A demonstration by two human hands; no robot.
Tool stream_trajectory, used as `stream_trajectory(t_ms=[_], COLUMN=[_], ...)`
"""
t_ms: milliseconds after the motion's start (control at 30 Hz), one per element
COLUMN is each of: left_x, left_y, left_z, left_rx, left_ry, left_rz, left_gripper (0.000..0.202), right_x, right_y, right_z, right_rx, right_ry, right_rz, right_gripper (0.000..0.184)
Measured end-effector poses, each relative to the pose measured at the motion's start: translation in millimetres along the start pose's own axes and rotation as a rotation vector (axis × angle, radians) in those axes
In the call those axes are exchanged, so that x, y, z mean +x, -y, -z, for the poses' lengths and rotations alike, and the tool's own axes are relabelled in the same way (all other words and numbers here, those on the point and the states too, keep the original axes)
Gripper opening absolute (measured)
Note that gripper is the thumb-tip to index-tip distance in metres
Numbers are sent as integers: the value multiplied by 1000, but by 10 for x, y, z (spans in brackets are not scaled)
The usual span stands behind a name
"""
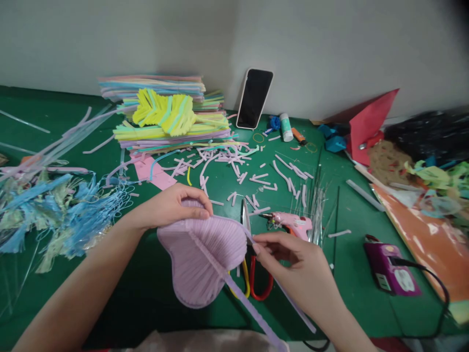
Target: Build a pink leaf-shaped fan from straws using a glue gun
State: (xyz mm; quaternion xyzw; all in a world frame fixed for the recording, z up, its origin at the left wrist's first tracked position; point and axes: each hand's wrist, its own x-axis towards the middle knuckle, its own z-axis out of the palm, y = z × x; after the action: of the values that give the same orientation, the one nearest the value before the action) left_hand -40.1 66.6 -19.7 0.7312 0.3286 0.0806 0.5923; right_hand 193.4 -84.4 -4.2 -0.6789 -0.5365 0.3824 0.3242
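Lilac pipe-cleaner leaf [202, 254], lying just left of the scissors [245, 219]: your left hand [169, 208] grips its upper edge, your right hand [291, 258] pinches its right tip above the scissors. Pink glue gun [294, 224] right of the scissors.

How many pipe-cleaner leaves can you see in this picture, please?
3. A lilac leaf is held between the left hand and right hand. Two yellow leaves lie side by side on the pipe-cleaner stack. Others may be hidden in the fringed pile at left.
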Motion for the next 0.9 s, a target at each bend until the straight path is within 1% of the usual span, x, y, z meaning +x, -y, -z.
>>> stream_trajectory(t_ms=[167, 367, 467, 700, 900], left_x=[-5, -8, -6, -3, -3], left_y=[1, -20, -36, -40, -48], left_z=[13, 14, 6, 5, 9], left_rx=[11, 14, 20, 34, 40], left_ry=[-20, -42, -51, -59, -73], left_rz=[-4, -8, -11, -10, 7], left_gripper=[21, 20, 20, 18, 20], right_x=[-27, -37, -36, -59, -68], right_y=[34, 30, 25, 40, 18], right_z=[-34, -64, -76, -111, -122], right_rx=[28, 116, 133, 103, 81], right_ry=[-26, -56, -47, -49, -48], right_rz=[-16, -96, -114, -98, -82], right_gripper=[14, 13, 12, 13, 12])
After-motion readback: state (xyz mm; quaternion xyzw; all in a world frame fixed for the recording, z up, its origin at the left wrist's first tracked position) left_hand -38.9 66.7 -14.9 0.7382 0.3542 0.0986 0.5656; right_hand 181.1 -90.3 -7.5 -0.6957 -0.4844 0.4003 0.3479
